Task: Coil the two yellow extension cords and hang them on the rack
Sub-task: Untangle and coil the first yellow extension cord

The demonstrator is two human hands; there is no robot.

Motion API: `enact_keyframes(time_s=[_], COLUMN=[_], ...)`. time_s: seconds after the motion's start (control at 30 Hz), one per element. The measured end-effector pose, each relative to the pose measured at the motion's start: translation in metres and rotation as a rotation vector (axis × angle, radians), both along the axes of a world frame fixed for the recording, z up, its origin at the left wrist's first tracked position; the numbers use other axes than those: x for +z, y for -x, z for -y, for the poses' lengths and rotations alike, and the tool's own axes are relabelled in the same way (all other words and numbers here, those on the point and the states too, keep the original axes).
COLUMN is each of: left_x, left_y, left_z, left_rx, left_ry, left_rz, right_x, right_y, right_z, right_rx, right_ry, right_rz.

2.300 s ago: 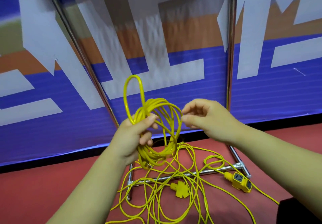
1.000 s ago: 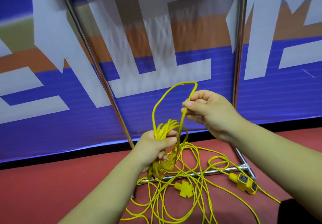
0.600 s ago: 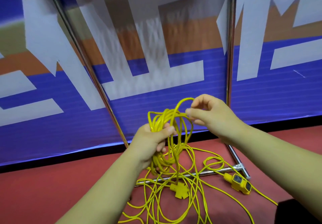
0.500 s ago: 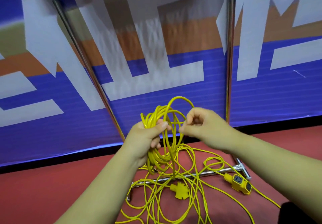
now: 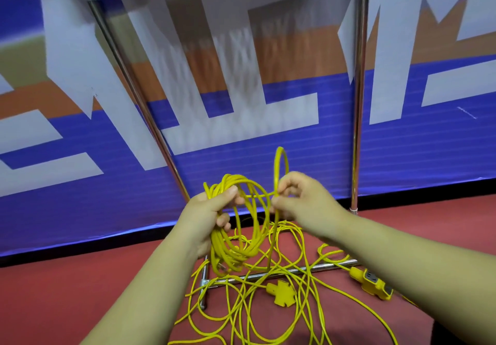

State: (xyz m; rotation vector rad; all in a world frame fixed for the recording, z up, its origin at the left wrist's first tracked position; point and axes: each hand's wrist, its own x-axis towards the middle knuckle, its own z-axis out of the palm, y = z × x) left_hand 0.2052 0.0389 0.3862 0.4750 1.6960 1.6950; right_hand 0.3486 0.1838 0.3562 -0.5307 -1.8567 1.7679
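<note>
Yellow extension cord is gathered into a coil of several turns in front of the person, held up above the red floor. The left hand grips the coil at its upper left side, fingers curled round the bunched strands and the thumb laid over the top. Just beside it, the right hand pinches a single strand between thumb and fingers, and a narrow loop of that strand stands up above the knuckles. Only the top of the coil lies between the two hands.

From the bottom of the coil, cord runs down to a loose tangle spread on the floor; I cannot tell which strands belong to which of the two cords. In the tangle lies a yellow cross-shaped socket, and off to the right a yellow block socket, both on the floor. The tangle lies across the base bar of the metal rack, whose shiny uprights rise behind the hands, one straight up on the right and one leaning away to the upper left. Behind the rack stands a banner wall in blue, white and orange.
</note>
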Motion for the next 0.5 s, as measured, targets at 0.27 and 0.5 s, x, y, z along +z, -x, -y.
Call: enact_keyframes(time_s=[0.27, 0.5], left_x=[-0.02, -0.01], left_y=[0.034, 0.037], left_z=[0.02, 0.024], left_rx=[0.155, 0.193], left_ry=[0.18, -0.048], left_rz=[0.149, 0.139], right_x=[-0.017, -0.02], right_y=[0.001, 0.002], right_z=[-0.047, -0.03], right_rx=[-0.33, 0.056], right_ry=[-0.282, -0.818], right_rz=[0.255, 0.645])
